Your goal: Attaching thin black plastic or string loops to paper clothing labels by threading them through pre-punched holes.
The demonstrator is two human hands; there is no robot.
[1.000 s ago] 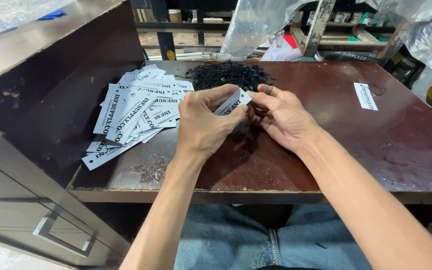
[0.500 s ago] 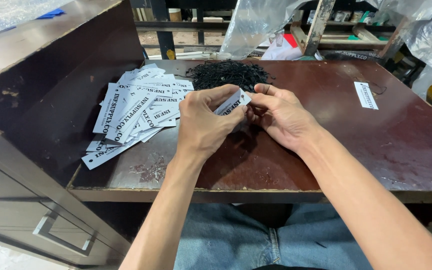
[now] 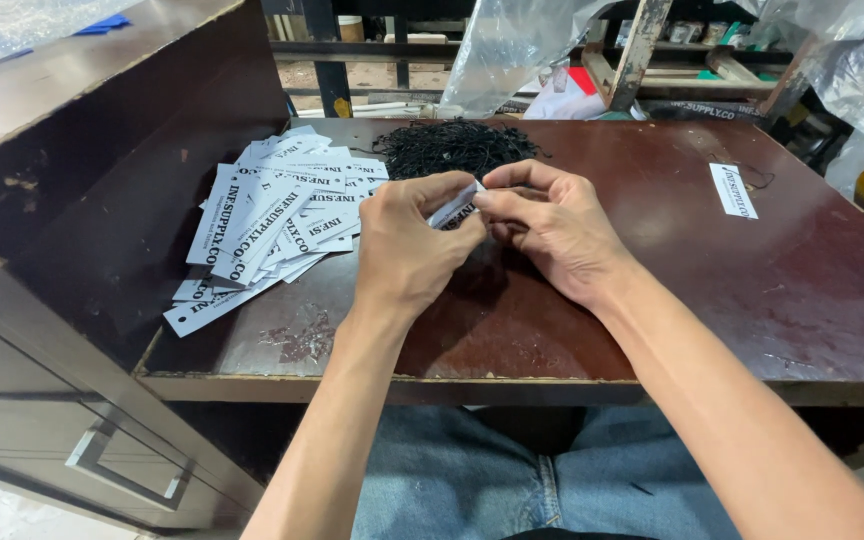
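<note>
Two hands meet at the centre of the frame, just above the table, and both are pinched onto one small white tag. Left hand curls in from the lower middle, fingers folded tight, thumb and forefinger clamped on the tag's near end. Right hand comes in from the lower right, its fingertips closed narrow on the tag's upper edge, so the two grips touch each other around it. Only a sliver of the tag shows between the fingers; whether a string runs through it, I cannot tell. Just behind the hands, upper centre of the frame, sits a pile of black strings, loose and tangled, lying on the table top. To the left of the hands, a spread of white tags fans out, overlapping, dark print on them, reaching down toward the table's left front corner. Over on the right of the frame, well apart from the hands, one single tag lies flat with a thin dark string beside it. The table top is dark reddish brown, worn and scuffed near its front edge. At far left a grey cabinet with a metal handle stands against the table. Along the top of the frame, clear plastic sheet hangs down behind the table. Blue jeans show below the table edge, bottom centre.
</note>
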